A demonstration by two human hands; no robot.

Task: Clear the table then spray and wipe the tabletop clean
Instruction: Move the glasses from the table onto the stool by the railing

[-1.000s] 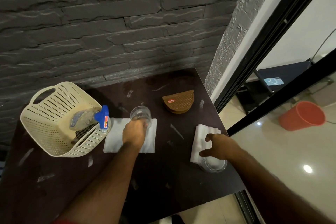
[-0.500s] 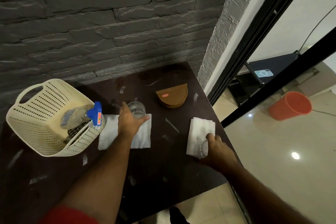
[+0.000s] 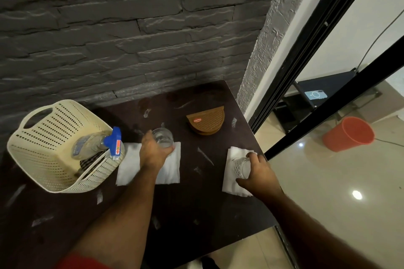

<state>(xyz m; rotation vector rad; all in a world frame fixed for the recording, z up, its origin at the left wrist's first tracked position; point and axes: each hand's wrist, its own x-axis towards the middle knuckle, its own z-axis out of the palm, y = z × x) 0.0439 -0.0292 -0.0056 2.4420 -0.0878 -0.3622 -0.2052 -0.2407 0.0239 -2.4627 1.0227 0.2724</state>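
Table: dark top, smeared with pale streaks, set against a grey stone wall.

Left hand: fingers curled round a clear glass that stood at the far edge of a white napkin, mid-table.

Right hand: thumb and fingers wrapped round a patterned glass, tipped on its side above a second napkin near the table's right edge.

Basket: cream, perforated, at the left of the table; held a spray bottle with blue trigger and a dark cloth, partly hidden.

Brown holder: half-round, at the back of the table, untouched.

Step in hand, as judged: clearing, with both glasses gripped and neither yet removed. Next move would call for lifting both glasses clear without dragging the napkins, then taking away napkins and holder before any spraying.
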